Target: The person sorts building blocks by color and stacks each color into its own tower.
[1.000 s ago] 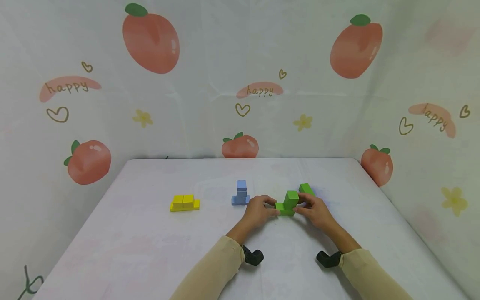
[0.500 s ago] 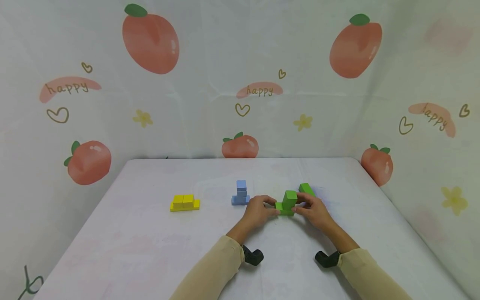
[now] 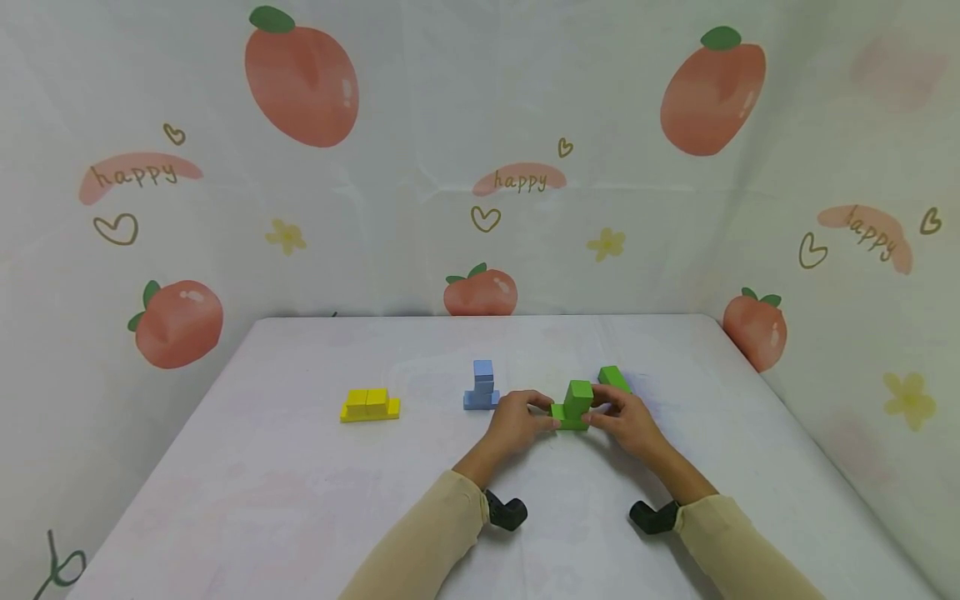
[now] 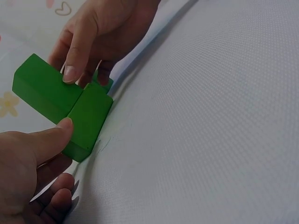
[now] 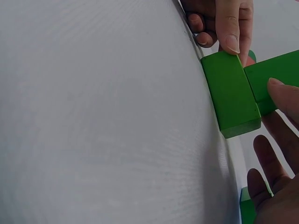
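Observation:
A flat green block point(image 3: 572, 424) lies on the white table, its left end pinched by the thumb and fingers of my left hand point(image 3: 516, 423). On top of it stands an upright green block point(image 3: 578, 400), which my right hand point(image 3: 628, 422) pinches from the right. In the left wrist view, the upright block point(image 4: 44, 88) touches the flat block point(image 4: 91, 119). The right wrist view shows my right thumb on the upright block point(image 5: 273, 77). Behind my right hand lies another green block point(image 3: 613, 377), partly hidden by it.
Left of the green blocks, close to my left hand, stands a small stack of blue blocks point(image 3: 483, 387). Farther left, yellow blocks point(image 3: 367, 404) sit on a flat yellow base. A printed cloth wall point(image 3: 405, 250) rises behind the table point(image 3: 300, 500).
The upright green block has shifted slightly left on the flat one, with my right hand moving along. My left hand keeps its place. The blue and yellow blocks have not moved.

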`<state>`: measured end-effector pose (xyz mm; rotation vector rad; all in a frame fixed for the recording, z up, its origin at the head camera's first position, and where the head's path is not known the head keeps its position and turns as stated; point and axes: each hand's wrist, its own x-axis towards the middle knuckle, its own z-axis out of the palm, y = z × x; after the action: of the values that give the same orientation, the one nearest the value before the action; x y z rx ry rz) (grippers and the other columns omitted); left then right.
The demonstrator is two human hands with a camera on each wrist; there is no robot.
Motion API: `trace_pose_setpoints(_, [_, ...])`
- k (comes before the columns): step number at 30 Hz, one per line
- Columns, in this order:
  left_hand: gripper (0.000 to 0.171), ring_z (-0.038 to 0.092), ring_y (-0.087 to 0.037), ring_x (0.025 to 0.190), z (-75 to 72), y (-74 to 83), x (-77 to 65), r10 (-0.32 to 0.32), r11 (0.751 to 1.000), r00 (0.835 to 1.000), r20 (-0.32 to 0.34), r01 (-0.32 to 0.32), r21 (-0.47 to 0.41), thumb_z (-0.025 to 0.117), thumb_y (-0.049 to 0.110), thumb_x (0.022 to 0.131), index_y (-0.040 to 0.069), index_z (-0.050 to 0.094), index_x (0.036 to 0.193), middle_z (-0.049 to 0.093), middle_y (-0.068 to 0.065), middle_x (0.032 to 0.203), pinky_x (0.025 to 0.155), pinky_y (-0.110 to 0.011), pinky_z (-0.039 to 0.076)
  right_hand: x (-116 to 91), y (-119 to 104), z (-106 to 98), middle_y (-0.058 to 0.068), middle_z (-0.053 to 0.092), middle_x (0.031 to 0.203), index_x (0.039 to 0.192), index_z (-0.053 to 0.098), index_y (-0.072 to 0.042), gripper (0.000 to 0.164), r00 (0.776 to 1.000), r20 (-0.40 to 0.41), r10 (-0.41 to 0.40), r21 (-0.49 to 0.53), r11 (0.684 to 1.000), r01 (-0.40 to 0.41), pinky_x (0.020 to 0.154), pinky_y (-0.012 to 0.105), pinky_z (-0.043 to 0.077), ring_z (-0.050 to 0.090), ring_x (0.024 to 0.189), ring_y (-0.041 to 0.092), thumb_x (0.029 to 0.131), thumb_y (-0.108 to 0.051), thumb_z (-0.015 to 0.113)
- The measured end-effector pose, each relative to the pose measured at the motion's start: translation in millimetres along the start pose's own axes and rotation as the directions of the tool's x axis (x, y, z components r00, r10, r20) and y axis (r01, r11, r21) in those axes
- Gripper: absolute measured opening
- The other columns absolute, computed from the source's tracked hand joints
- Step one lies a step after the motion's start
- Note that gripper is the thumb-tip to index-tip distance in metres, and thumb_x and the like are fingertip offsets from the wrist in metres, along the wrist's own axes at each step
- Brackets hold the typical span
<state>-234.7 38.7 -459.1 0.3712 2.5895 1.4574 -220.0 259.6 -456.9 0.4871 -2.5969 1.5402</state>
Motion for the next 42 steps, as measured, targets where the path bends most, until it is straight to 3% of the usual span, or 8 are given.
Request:
trace_pose_setpoints(14, [0.027,0.056,-0.011,0.097,0.6,-1.5,1.4,-0.013,1.000,1.000,0.001,0.013,0.005,0.080,0.023,0.081,0.016,0.073,0.106,0.065,0.010,0.100,0.089,-0.039,0.045,1,-1,-9,0.017,0.065,0.113,0.127,0.059,0.003,0.047,1.000,-0.025,0.002,-0.039,0.999,-0.003,0.078,0.029,0.046,0.057,0.103,0.033,0.084,-0.007,0.075])
trace_pose_setpoints(22, [0.027,0.055,-0.010,0.094,1.8,-2.7,2.4,-0.007,1.000,1.000,-0.004,0.007,0.005,0.080,0.023,0.081,0.016,0.073,0.106,0.065,0.010,0.100,0.087,-0.037,0.045,5,-4,-23,0.015,0.066,0.110,0.122,0.062,-0.001,0.038,0.989,-0.142,0.031,-0.083,0.996,-0.043,0.077,0.023,0.040,0.056,0.100,0.026,0.087,-0.007,0.073])
trace_pose_setpoints(31, [0.027,0.056,-0.011,0.097,2.1,-2.7,1.4,-0.015,1.000,1.000,-0.001,0.015,-0.002,0.080,0.023,0.081,0.016,0.072,0.107,0.065,0.010,0.101,0.089,-0.038,0.045,17,4,-30,0.019,0.063,0.108,0.121,0.063,0.000,0.038,0.955,-0.287,0.072,-0.195,0.972,-0.132,0.076,0.032,0.039,0.055,0.096,0.029,0.086,-0.011,0.073])
trace_pose_setpoints(42, [0.028,0.056,-0.012,0.100,1.9,-2.3,1.7,-0.026,1.000,1.000,-0.001,0.026,-0.004,0.080,0.024,0.082,0.017,0.072,0.108,0.065,0.011,0.100,0.092,-0.039,0.044,28,21,-32,0.022,0.059,0.111,0.128,0.057,0.003,0.048,0.958,-0.239,0.160,-0.265,0.938,-0.223,0.079,0.043,0.045,0.056,0.100,0.036,0.088,-0.019,0.073])
